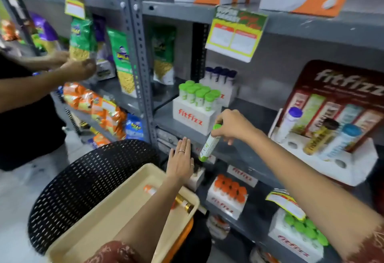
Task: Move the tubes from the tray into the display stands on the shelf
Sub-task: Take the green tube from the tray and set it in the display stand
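Observation:
My right hand (pixel 233 126) grips the cap end of a green-capped white tube (pixel 208 144), which hangs tilted just in front of the shelf edge, below and right of the white display stand (pixel 192 117) filled with several green-capped tubes. My left hand (pixel 180 162) hovers flat with fingers apart over the far end of the beige tray (pixel 108 217). In the tray lie an orange-capped tube (pixel 150 190) and a gold tube (pixel 184 202), both partly hidden by my left forearm.
A large red display stand (pixel 332 133) on the right holds three tubes and has open holes. Lower shelves carry stands of orange-capped (pixel 228 192) and green-capped tubes (pixel 299 231). The tray rests on a black perforated chair (pixel 87 175). Another person's hands (pixel 72 65) handle snack bags at left.

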The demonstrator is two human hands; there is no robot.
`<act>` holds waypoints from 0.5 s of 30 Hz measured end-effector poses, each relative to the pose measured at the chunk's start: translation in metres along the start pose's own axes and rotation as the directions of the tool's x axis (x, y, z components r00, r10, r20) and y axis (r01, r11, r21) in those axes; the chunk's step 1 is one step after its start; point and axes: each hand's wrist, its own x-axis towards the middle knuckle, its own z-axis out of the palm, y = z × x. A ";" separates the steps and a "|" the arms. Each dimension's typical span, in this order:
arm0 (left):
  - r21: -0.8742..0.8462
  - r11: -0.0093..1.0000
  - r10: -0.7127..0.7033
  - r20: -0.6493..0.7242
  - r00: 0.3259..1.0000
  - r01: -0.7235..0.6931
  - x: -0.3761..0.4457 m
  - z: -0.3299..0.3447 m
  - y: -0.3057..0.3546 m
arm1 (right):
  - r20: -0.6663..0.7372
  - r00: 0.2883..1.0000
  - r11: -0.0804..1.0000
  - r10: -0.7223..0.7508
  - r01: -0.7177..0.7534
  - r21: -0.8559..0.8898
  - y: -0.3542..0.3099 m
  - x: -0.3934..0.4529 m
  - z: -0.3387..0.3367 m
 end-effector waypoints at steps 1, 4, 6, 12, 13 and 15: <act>0.007 0.999 0.038 -0.008 0.999 -0.038 0.005 -0.001 0.012 | -0.022 1.000 1.000 0.003 -0.003 -0.006 0.004 -0.006 -0.013; -0.008 0.991 0.131 -0.012 0.991 -0.131 0.021 -0.001 0.046 | -0.051 0.998 0.999 0.046 -0.047 -0.012 0.017 -0.025 -0.049; -0.019 0.984 0.179 0.000 0.984 -0.179 0.032 0.000 0.070 | -0.059 0.994 0.995 0.094 -0.095 -0.013 0.027 -0.037 -0.070; -0.026 0.959 0.285 0.128 0.950 -0.284 0.051 0.017 0.130 | -0.102 0.972 0.977 0.211 -0.211 0.009 0.058 -0.072 -0.118; -0.029 0.956 0.291 0.156 0.944 -0.290 0.053 0.022 0.137 | -0.118 0.967 0.974 0.226 -0.228 0.002 0.062 -0.076 -0.124; -0.038 0.958 0.286 0.230 0.930 -0.285 0.056 0.030 0.147 | -0.143 0.959 0.968 0.246 -0.251 -0.014 0.069 -0.082 -0.136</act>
